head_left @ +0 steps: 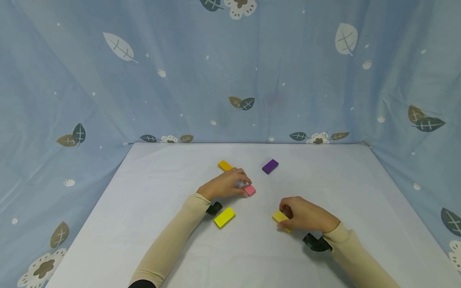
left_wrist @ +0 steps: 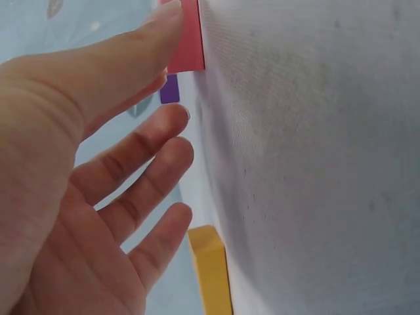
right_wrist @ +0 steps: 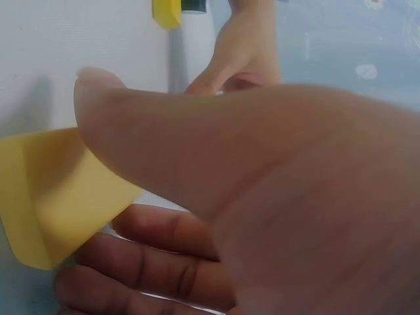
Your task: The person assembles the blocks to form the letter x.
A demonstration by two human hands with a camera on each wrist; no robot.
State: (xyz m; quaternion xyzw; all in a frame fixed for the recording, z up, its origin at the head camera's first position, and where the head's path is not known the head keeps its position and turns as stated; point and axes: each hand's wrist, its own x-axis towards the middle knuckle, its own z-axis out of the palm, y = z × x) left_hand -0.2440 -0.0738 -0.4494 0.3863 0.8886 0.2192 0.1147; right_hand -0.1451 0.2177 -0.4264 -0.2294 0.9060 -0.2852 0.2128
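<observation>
My left hand [head_left: 226,185] pinches a pink block [head_left: 251,190] between thumb and index finger near the middle of the white table. In the left wrist view the pink block [left_wrist: 191,39] sits close over the cloth, and the other fingers are spread loosely below it. To the right and nearer, my right hand [head_left: 310,214] grips a pale yellow block [head_left: 279,216] by its sides. Up close in the right wrist view, the thumb lies along one face of this pale yellow block [right_wrist: 79,190], which looks tilted, with the fingers at its other side.
An orange-yellow block [head_left: 225,165] lies just behind my left hand, partly covered by it. Farther back and right is a purple block [head_left: 270,166]. A bright yellow block [head_left: 225,218] rests near my left wrist. Behind the table [head_left: 324,172] hangs a blue patterned curtain [head_left: 201,80].
</observation>
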